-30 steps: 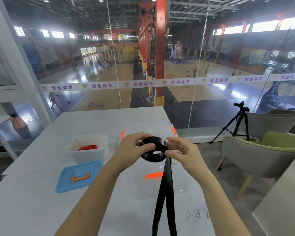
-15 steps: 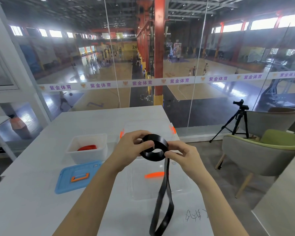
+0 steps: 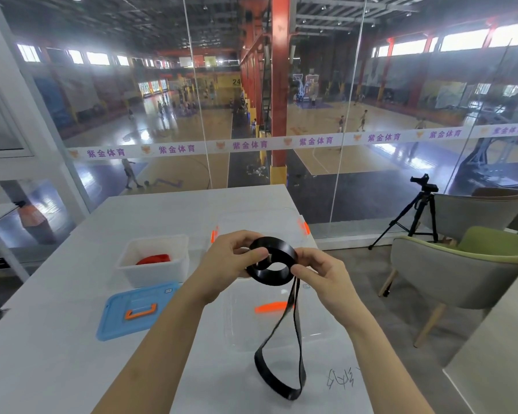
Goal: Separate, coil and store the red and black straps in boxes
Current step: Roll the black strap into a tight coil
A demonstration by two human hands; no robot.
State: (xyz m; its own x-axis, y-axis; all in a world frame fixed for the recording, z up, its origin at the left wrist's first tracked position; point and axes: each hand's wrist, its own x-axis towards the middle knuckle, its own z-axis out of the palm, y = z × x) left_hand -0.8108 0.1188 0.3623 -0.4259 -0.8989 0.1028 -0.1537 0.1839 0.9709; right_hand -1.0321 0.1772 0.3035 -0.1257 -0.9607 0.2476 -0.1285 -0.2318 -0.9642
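I hold a black strap (image 3: 272,264) partly wound into a flat coil above the table. My left hand (image 3: 228,261) grips the coil's left side, thumb across its top. My right hand (image 3: 320,273) pinches the coil's right edge. The strap's loose end hangs down as a loop whose bottom is near the table's front. A coiled red strap (image 3: 153,259) lies in the white box (image 3: 153,274) at the left. A clear box with orange latches (image 3: 304,227) stands behind my hands.
A blue lid with an orange handle (image 3: 138,309) lies in front of the white box. A clear lid with an orange handle (image 3: 269,307) lies under my hands. The table's right edge (image 3: 353,354) is close; chairs (image 3: 461,270) and a tripod (image 3: 413,219) stand beyond.
The hanging loop has become shorter and its bottom has risen into view as more strap went onto the coil. Both hands kept their hold, shifting slightly.
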